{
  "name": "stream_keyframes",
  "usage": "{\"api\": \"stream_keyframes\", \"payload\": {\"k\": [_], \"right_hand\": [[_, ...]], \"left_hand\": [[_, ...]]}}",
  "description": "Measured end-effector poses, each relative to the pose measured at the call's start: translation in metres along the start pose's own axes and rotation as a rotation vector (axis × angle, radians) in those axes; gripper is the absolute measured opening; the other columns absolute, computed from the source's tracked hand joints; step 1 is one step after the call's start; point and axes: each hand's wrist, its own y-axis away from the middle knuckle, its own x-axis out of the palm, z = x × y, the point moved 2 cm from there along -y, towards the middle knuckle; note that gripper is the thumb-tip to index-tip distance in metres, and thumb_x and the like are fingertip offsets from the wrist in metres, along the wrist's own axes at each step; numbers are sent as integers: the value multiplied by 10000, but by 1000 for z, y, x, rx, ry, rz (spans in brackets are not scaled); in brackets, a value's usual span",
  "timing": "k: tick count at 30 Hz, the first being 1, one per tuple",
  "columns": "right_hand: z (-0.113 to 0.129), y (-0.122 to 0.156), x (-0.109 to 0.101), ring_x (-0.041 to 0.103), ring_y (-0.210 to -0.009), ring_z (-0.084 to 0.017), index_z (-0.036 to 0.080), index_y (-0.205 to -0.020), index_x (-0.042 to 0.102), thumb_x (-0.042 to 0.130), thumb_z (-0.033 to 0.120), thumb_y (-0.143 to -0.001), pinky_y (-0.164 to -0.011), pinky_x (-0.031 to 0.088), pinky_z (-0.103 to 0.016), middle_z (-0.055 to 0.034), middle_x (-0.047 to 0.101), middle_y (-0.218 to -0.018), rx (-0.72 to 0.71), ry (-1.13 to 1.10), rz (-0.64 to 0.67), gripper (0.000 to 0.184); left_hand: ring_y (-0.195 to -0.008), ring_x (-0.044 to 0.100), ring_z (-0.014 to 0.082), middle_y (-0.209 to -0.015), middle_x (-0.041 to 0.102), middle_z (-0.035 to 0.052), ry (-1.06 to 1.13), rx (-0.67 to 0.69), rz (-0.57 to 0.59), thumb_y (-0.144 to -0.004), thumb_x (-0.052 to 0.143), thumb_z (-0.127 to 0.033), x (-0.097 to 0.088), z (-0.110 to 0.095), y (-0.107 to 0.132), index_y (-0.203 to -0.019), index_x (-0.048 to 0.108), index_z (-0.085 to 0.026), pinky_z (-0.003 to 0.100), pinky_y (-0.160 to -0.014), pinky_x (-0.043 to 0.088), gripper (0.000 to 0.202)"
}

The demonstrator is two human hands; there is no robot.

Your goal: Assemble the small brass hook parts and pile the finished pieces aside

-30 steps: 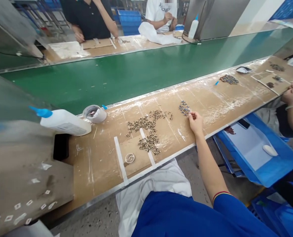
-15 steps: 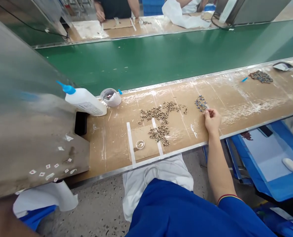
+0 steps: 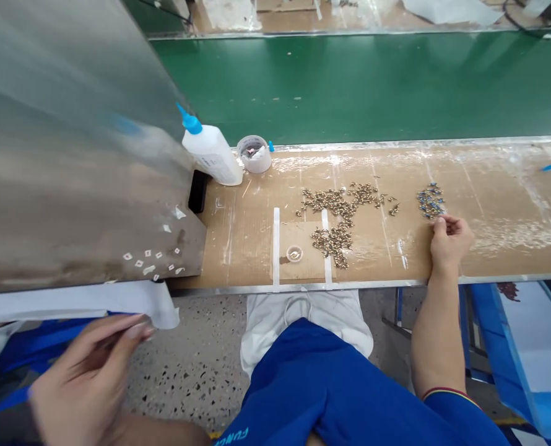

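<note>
My right hand (image 3: 449, 238) rests on the cardboard-covered bench (image 3: 238, 241), fingers curled, its fingertips touching a small heap of bluish metal pieces (image 3: 429, 202). Whether it holds one I cannot make out. A larger scatter of brass-coloured small parts (image 3: 338, 217) lies left of it. My left hand (image 3: 87, 378) is low at the lower left, below the bench, fingers stretched toward a white sheet (image 3: 159, 306) hanging at the bench edge. A tiny clear dish (image 3: 295, 253) sits between two white tape strips (image 3: 276, 248).
A white squeeze bottle with a blue tip (image 3: 210, 152) and a roll of tape (image 3: 254, 153) stand at the bench's back. A steel housing (image 3: 71, 142) fills the left. A green conveyor belt (image 3: 373, 87) runs behind. Blue bins (image 3: 512, 347) stand at the right.
The view has swung left and down. My left hand has come into sight at the lower left. My right hand has stayed by the bluish pieces.
</note>
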Motion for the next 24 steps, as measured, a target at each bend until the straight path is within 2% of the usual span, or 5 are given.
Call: {"api": "stream_keyframes", "payload": {"k": [4, 8, 11, 16, 24], "right_hand": [[5, 2, -1, 580, -633, -170, 200, -758, 563, 556, 140, -740, -712, 496, -319, -3, 577, -661, 20, 0, -23, 63], [3, 2, 0, 577, -622, -161, 200, -761, 559, 545, 116, -722, -731, 510, -319, 11, 565, -658, 12, 14, -33, 93], [2, 2, 0, 581, -625, -157, 200, -770, 562, 542, 122, -718, -755, 531, -330, 16, 566, -661, 4, 30, -31, 96], [0, 1, -1, 604, -645, -168, 206, -768, 561, 539, 154, -713, -779, 551, -351, 8, 577, -664, -7, 46, -27, 79], [4, 3, -1, 619, -676, -217, 240, -761, 536, 540, 187, -740, -765, 541, -395, -41, 595, -683, -37, 54, -27, 57]], "left_hand": [[-608, 681, 149, -697, 742, -38, 58, -32, 359, -735, 750, -349, 59, 7, -5, -754, 779, -257, 259, -574, 611, 98], [-825, 741, 187, -890, 792, 36, 16, 48, 467, -828, 666, -294, 118, 13, -14, -849, 771, -194, 300, -780, 628, 146], [-909, 743, 194, -970, 795, 42, -19, 132, 557, -863, 603, -191, 149, 16, -17, -911, 764, -196, 322, -858, 612, 168], [-953, 740, 207, -1002, 793, 51, -21, 167, 620, -874, 558, -116, 171, 24, -14, -947, 754, -188, 351, -903, 592, 221], [-800, 697, 182, -853, 758, 42, 105, 145, 528, -847, 660, -183, 185, 32, -1, -884, 738, -183, 293, -762, 567, 86]]}}
